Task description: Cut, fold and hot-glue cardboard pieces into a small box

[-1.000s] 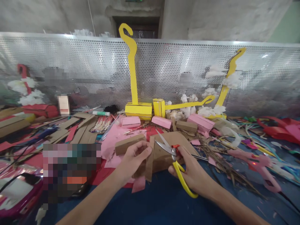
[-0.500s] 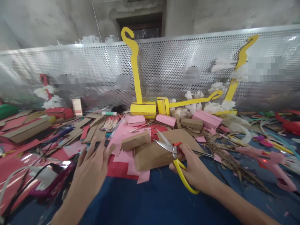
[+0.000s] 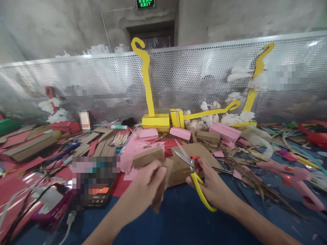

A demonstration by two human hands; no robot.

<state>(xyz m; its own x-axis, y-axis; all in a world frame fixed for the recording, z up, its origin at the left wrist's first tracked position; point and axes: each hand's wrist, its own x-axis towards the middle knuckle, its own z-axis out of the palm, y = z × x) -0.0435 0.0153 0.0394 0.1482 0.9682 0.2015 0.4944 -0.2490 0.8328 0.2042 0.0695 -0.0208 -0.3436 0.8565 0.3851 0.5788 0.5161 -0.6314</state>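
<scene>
Perforated screen (image 3: pixel 199 68): metal sheet standing upright across the back of the bench; several patches on it are blurred and cannot be read.
Bench top (image 3: pixel 178 221): blue surface, bare near the person and covered further back with paper and card offcuts.
Finished pieces: yellow hook on a box base (image 3: pixel 149 98) stands against the screen; a second yellow hook (image 3: pixel 204 114) lies beside it; a third, with white fluff attached, leans at the right (image 3: pixel 252 85). Judged complete.
Covered boxes: pink boxes (image 3: pixel 226 132) lie in a row before the yellow pieces; judged wrapped, not yet assembled further.
Bare boxes: brown box (image 3: pixel 148 156) just behind the left hand; no paper on it.
Cardboard sheet (image 3: pixel 186 163): flat on the bench between both hands; left end lifted and blurred under the left hand. No cut visible in it; judged the work in hand, cutting yet to start.
Left hand (image 3: pixel 148 180): fingers curled around the near edge of the cardboard sheet.
Right hand (image 3: pixel 212 185): fingers through the yellow loops of the scissors (image 3: pixel 190 166); blades parted, tips over the sheet.
Legible writing: green sign (image 3: pixel 145 3) above the doorway reads "EXIT"; the line above that word is too small to read.
</scene>
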